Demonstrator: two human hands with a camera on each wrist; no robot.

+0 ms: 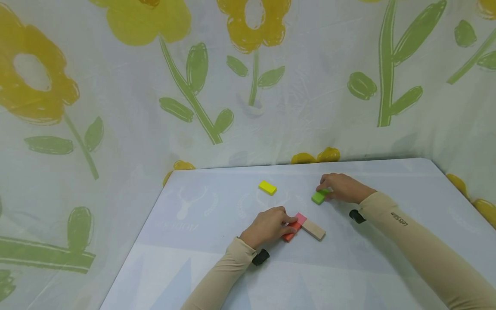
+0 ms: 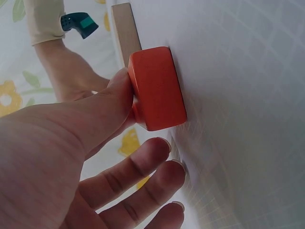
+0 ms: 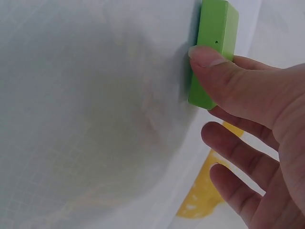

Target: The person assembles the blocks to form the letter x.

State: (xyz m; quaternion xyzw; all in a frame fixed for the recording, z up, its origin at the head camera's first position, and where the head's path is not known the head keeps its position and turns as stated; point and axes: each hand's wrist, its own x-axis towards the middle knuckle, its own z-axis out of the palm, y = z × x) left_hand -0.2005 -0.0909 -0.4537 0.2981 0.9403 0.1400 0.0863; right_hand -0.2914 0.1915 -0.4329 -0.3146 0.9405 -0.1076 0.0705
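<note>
Flower-printed cloth hangs behind a pale table (image 1: 217,267) on which small blocks lie. Near its middle the left hand (image 1: 267,226) pinches an orange block (image 2: 157,88) between thumb and forefinger, its other fingers loose and straight; in the head view the hand hides most of that block, leaving only an end (image 1: 289,234) showing. Its long axis runs from near left to far right. Touching its far end lies a pink block (image 1: 300,218), largely covered by the fingertips, and just right of the orange block a bare wooden block (image 1: 314,229) points to the near right. Farther right, the right hand (image 1: 342,188) grips a green block (image 1: 320,196), thumb (image 3: 224,78) on its side, the other fingers relaxed. A yellow block (image 1: 267,187) lies apart, beyond the orange block.
</note>
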